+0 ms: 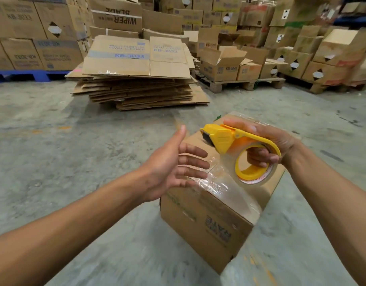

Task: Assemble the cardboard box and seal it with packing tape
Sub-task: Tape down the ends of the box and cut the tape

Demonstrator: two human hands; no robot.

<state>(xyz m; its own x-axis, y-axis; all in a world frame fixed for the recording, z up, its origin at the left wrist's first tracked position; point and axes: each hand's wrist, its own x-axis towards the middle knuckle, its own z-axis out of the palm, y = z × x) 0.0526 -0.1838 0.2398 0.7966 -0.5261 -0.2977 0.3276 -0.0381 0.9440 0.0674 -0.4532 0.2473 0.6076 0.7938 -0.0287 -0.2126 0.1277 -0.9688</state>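
Tape [227,188] runs clear over the top and down the near side of the closed box [207,221], which sits on the floor [54,141]. Right hand [268,143] grips the yellow tape dispenser [229,139] just above the box, while the left hand [174,166] hovers beside it, fingers spread and holding nothing

Both forearms run off the frame's lower edge, the right hand [266,145] and tape dispenser [240,149] hide the cardboard box [209,219] top, and its lower-right side print is blurred.
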